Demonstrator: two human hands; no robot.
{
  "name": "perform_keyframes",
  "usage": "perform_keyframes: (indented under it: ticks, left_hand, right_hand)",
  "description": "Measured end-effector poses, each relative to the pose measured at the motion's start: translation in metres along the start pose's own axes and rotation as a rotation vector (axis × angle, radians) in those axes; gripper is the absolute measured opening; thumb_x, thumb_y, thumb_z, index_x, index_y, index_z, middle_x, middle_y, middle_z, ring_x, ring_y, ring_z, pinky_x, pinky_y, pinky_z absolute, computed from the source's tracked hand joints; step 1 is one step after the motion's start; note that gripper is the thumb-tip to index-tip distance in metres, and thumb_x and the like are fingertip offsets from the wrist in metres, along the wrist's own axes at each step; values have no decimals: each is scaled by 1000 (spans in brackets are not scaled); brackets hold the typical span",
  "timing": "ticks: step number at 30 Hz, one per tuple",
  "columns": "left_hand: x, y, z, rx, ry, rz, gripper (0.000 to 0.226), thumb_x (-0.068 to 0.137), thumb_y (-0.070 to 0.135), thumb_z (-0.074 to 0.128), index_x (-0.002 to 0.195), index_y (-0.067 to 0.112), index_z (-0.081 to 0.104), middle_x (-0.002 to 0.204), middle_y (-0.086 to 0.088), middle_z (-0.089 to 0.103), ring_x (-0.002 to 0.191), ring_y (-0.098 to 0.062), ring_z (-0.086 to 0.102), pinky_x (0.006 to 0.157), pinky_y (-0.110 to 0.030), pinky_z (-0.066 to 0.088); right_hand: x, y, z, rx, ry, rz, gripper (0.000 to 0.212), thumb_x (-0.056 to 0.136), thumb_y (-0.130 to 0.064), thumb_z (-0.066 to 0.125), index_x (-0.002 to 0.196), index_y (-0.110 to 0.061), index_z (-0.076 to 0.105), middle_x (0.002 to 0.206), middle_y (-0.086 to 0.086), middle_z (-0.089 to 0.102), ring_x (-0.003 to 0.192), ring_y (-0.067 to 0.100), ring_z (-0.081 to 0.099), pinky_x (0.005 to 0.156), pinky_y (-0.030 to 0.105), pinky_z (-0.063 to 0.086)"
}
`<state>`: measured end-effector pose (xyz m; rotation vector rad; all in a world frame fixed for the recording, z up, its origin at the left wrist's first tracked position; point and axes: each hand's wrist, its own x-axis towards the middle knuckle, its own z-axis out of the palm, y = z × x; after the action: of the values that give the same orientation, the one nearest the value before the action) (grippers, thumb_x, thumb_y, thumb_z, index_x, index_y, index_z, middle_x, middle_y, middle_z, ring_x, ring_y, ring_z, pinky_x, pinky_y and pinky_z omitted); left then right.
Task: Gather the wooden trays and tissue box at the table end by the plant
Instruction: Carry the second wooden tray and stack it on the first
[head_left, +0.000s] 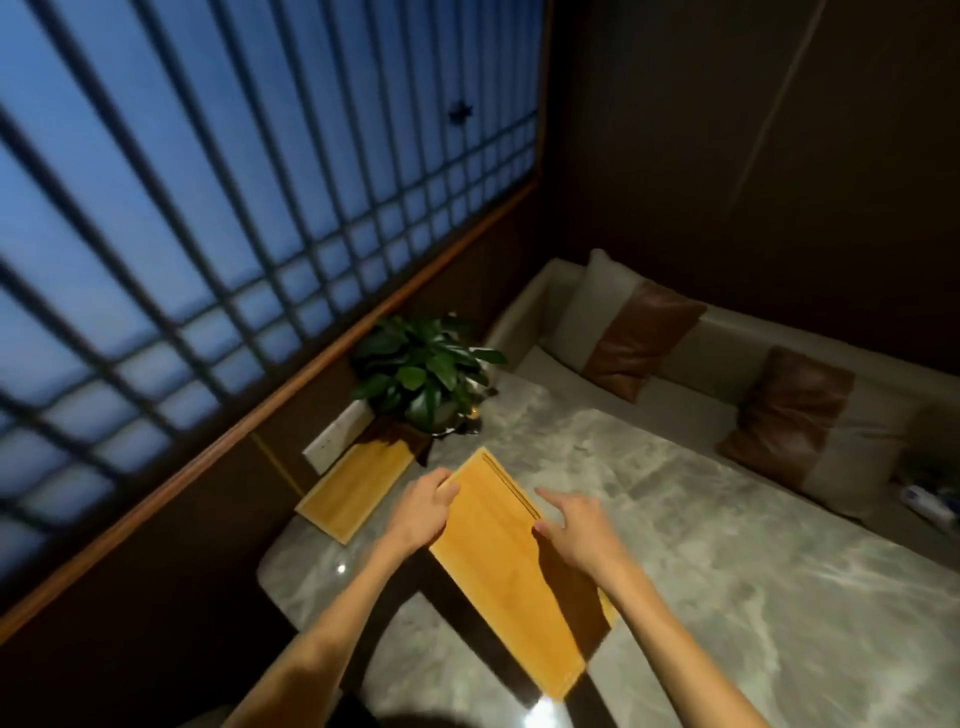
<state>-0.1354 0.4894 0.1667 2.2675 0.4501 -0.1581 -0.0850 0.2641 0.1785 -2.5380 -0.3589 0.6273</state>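
Two hands at a long yellow wooden tray (498, 561) on a grey marble surface (753, 571).
Left hand (423, 512) fingers grasp its left edge; right hand (582, 530) hovers with fingers released.

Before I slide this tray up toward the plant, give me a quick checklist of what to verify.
1. Left hand grip on the near tray: ok, fingers curled over its left edge.
2. Right hand grip: not ok, fingers spread at the right edge, not closed.
3. Marble table between the near tray and the plant: ok, bare.
4. Far tray placed beside the plant: ok.
5. Far tray fully on the table: cannot tell, its left edge looks close to the rim.
6. Tissue box located: cannot tell.
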Motion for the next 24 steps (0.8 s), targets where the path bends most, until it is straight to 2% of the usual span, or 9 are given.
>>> perform_keyframes:
  ticks: [2,4,7,10,13,15,17,21,24]
  left_hand:
    - [10,-9,-22,34,-133,71,26,97,33,45,110,19,63,111,-3,68,104,-22,62,95,-48,49]
    - [16,-14,-40,71,-208,95,24,95,36,47,108,25,64,111,0,68,104,-20,62,94,-48,49]
    - [15,-16,-58,166,-45,61,33,89,49,50,118,37,59,122,5,65,116,-19,58,96,-48,48]
    - [-4,-27,-54,14,214,-89,54,91,46,54,140,31,40,138,-3,54,126,-25,51,102,-49,46]
    - [-36,-58,-34,-259,123,-330,68,90,50,54,146,17,34,142,-10,52,129,-28,51,108,-44,43]
    - [-60,-82,-18,-381,1,-451,59,90,51,54,134,12,50,131,-12,62,117,-28,61,98,-42,52]
    - [-76,-101,-11,-586,-40,-518,49,92,45,56,128,12,56,119,-16,66,101,-34,68,80,-43,62]
    - [-63,-125,-15,-772,179,-591,40,89,32,65,117,6,54,111,-17,66,87,-34,72,64,-39,64]
    - [-38,-143,-20,-799,279,-617,38,88,28,67,107,-4,58,87,-15,68,81,-34,73,58,-36,62]
  right_hand:
    - [10,-15,8,32,-205,38,46,93,-28,62,137,-34,54,138,1,60,125,21,57,101,35,46]
    - [13,-24,16,65,-285,20,40,92,-24,62,130,-34,62,118,4,70,101,17,67,85,32,56]
    - [11,-33,27,262,-282,20,30,92,-16,62,118,-32,68,76,0,69,62,9,65,58,26,58]
    - [13,-33,39,432,-192,108,21,93,-10,60,109,-20,68,69,9,66,62,21,64,69,42,61]
    - [21,-24,58,653,-91,259,18,92,-4,59,107,-4,70,75,18,71,59,24,64,62,43,63]
    - [26,-21,72,866,-80,361,18,92,0,60,106,2,69,74,16,72,53,21,67,50,30,61]
    - [31,-26,88,990,-67,429,16,93,1,59,105,3,69,76,13,73,54,18,71,50,27,61]
    - [48,-45,113,1146,-53,486,13,93,1,59,101,-4,68,84,14,75,61,18,75,50,28,61]
    - [67,-55,126,1157,-30,540,11,93,0,59,97,-5,69,88,17,74,71,25,74,51,29,61]
